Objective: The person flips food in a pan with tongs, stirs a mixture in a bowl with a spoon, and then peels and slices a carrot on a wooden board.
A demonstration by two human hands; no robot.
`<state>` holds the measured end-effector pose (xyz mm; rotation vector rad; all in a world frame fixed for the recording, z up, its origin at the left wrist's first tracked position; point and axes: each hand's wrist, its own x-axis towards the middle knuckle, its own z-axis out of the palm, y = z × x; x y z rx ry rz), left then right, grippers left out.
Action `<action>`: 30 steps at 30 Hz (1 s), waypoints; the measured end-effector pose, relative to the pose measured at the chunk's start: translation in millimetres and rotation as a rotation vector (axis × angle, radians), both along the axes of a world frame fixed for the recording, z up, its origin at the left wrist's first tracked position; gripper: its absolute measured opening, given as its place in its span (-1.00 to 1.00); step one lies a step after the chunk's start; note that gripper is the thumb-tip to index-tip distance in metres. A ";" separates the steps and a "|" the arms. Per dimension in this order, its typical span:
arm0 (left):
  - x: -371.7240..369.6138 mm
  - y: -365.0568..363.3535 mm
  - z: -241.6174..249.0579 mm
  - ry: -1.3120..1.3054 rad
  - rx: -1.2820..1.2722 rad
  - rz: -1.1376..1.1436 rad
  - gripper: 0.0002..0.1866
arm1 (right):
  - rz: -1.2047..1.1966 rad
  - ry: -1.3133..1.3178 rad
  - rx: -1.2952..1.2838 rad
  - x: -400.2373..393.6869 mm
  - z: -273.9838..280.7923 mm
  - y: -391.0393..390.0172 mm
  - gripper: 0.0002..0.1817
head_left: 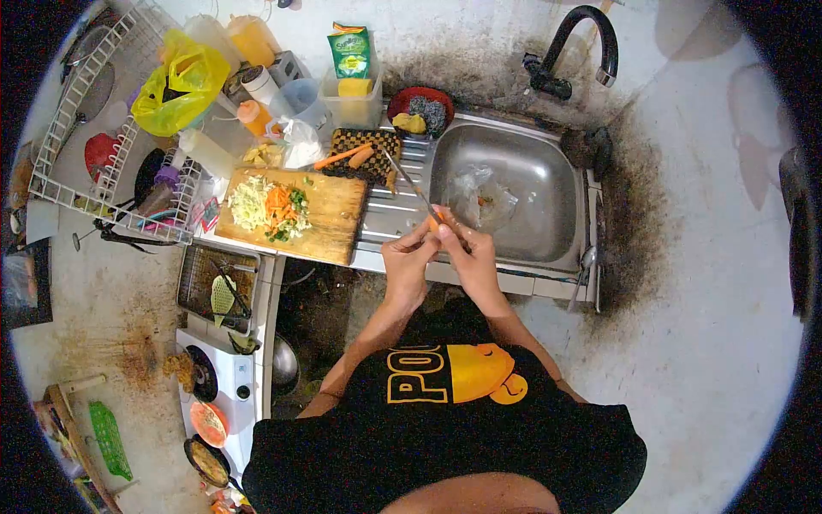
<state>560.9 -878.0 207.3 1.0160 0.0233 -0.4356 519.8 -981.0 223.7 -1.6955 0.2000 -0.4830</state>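
Note:
My left hand (409, 261) and my right hand (469, 255) meet just in front of the sink's near left corner, fingers closed. Between the fingertips shows a small orange piece of carrot (435, 222), which my left hand pinches. A knife (414, 182) slants up and left out of my right hand, its blade over the ribbed drainboard (392, 224); the fingers cover its handle. To the left lies a wooden cutting board (330, 224) bearing shredded cabbage (248, 204), cut carrot (278, 204) and chopped greens (298, 202).
The steel sink (548, 214) holds a clear plastic bag (485, 190) under a black faucet (582, 43). Behind the board, a carrot (340, 157) lies by a woven mat (372, 139). A dish rack (111, 210) stands left; a stove (231, 377) is nearer.

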 end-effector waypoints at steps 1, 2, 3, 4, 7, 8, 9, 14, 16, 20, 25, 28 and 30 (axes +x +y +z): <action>-1.1 0.8 3.2 0.001 0.000 0.002 -0.68 | 0.015 0.055 0.037 -2.2 -0.1 -0.9 -0.59; -1.6 1.5 6.7 0.021 -0.015 -0.003 -0.68 | 0.032 0.108 0.072 -2.9 0.3 -1.1 -0.58; -2.4 2.6 8.2 0.043 -0.029 -0.007 -0.68 | 0.035 0.109 0.073 -2.9 3.0 -0.3 -0.58; -1.9 3.8 6.2 0.044 -0.027 -0.006 -0.68 | 0.015 0.088 0.001 -3.0 7.6 1.0 -0.59; -0.2 7.9 3.2 0.050 -0.038 -0.040 -0.69 | -0.015 0.043 -0.066 -2.6 12.9 4.9 -0.62; -1.0 9.7 5.6 0.045 -0.040 -0.051 -0.70 | -0.025 0.021 -0.062 -2.6 13.7 5.5 -0.64; -1.3 11.0 7.3 0.040 -0.043 -0.062 -0.70 | -0.026 0.020 -0.063 -3.8 10.7 5.0 -0.64; -3.0 17.9 4.4 0.059 -0.052 -0.152 -0.72 | -0.075 0.084 -0.103 -12.6 1.3 5.4 -0.64; -5.3 18.6 4.8 0.066 -0.035 -0.180 -0.73 | -0.057 0.118 -0.066 -11.2 -8.3 -2.1 -0.63; -2.6 19.4 -1.1 0.239 -0.070 -0.312 -0.66 | 0.144 0.459 0.315 -5.2 11.2 -41.0 -0.54; 3.5 19.5 0.2 0.216 -0.306 -0.495 -0.56 | -0.103 0.646 0.195 33.3 -24.1 -106.3 -0.40; 2.5 17.0 1.2 0.198 -0.319 -0.510 -0.54 | -0.017 0.751 0.256 50.8 -62.2 -139.8 -0.41; 1.2 16.2 -2.8 0.207 -0.344 -0.506 -0.55 | -0.073 0.703 0.223 50.1 -64.1 -135.1 -0.43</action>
